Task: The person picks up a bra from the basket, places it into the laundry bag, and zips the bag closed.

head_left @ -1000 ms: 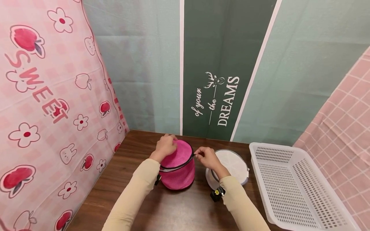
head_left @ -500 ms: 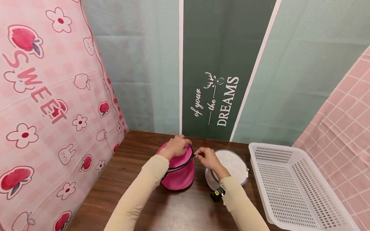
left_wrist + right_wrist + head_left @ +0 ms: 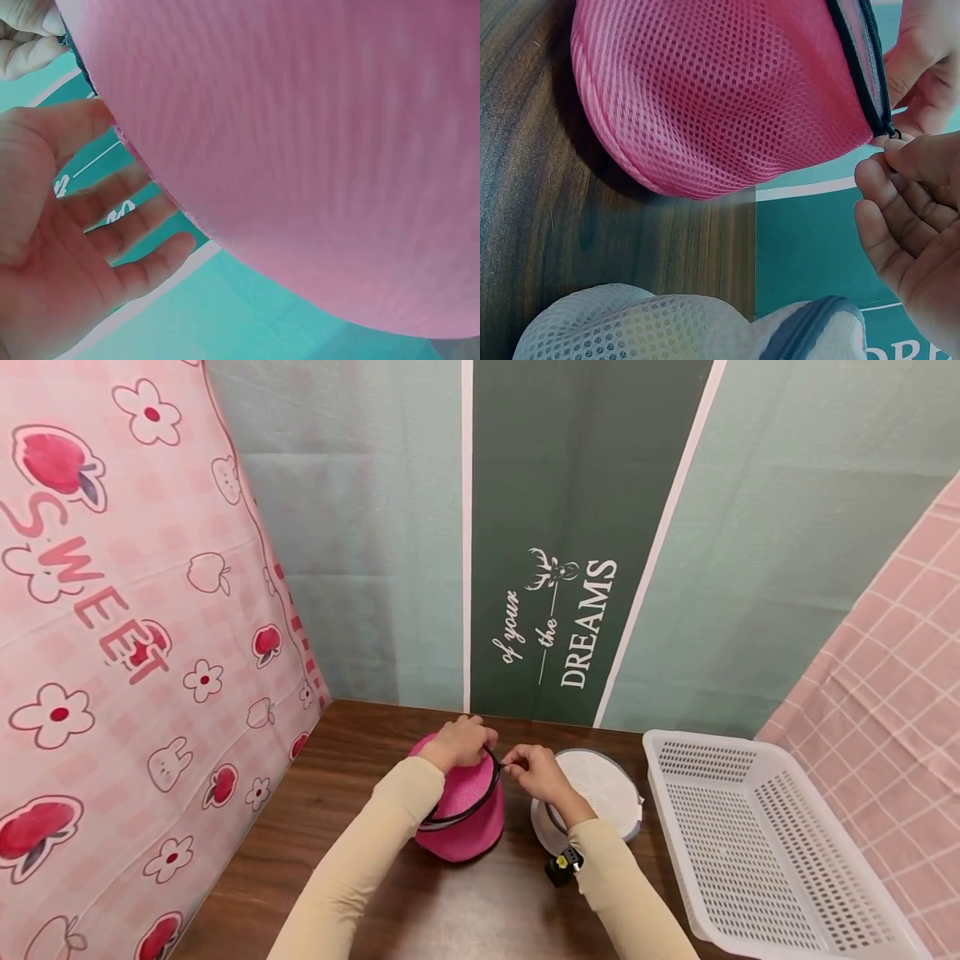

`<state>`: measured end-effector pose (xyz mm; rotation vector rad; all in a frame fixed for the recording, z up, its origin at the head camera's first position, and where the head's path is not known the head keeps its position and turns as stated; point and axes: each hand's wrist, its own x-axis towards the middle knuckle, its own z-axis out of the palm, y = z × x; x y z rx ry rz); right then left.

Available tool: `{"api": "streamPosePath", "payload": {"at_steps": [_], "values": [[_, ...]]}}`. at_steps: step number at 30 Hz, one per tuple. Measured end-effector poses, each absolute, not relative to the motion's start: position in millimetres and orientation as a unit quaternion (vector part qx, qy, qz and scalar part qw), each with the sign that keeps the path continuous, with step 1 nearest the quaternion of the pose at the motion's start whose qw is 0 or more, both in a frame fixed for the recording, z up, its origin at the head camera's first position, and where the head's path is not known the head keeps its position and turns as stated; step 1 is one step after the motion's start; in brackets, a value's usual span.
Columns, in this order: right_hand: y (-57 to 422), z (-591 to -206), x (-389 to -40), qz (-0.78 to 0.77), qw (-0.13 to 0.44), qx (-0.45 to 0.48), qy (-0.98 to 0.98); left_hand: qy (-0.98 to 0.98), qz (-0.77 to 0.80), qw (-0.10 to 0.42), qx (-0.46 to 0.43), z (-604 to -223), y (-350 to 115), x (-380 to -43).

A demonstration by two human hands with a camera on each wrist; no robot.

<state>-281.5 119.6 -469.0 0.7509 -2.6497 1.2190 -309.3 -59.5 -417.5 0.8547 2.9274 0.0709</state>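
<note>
A pink mesh laundry bag [image 3: 467,797] stands on the table, its black zipper [image 3: 866,64] running round the upper edge and partly parted. My left hand [image 3: 459,745] reaches over the lid and holds the bag's far edge near the zipper's right end. In the left wrist view its fingers [image 3: 142,225] lie along the pink edge, some tips hidden behind the mesh. With thumb and finger, my right hand [image 3: 536,770] pinches the zipper pull [image 3: 895,135] at that right end. The pull itself is mostly covered by the fingertips.
Right of the pink bag lies a white mesh laundry bag [image 3: 600,789] with a grey rim, partly under my right forearm. Farther right stands a white perforated plastic basket [image 3: 678,860]. Printed cloths hang behind and at both sides of the wooden table [image 3: 300,827].
My left hand has moved right across the lid, closer to my right hand. The pink bag's lid and rim have tilted slightly. My right hand keeps its pinch almost in place.
</note>
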Motion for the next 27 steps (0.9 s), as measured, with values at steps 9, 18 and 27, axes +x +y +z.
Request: {"api": "streamPosePath", "payload": {"at_steps": [9,18,27], "values": [[117.9,-467.7,-280.0,0.406,0.060,0.243,-0.879,0.948,0.047,0.027,0.314,-419.8,-64.4,-310.8],[117.3,-470.0,-278.0,0.407,0.074,0.246,-0.877,0.947,0.058,0.014,0.314,-427.0,-71.5,-312.2],[116.4,-469.3,-278.2,0.400,0.079,0.258,-0.876,0.952,0.064,0.000,0.300,-424.0,-79.7,-310.3]]}}
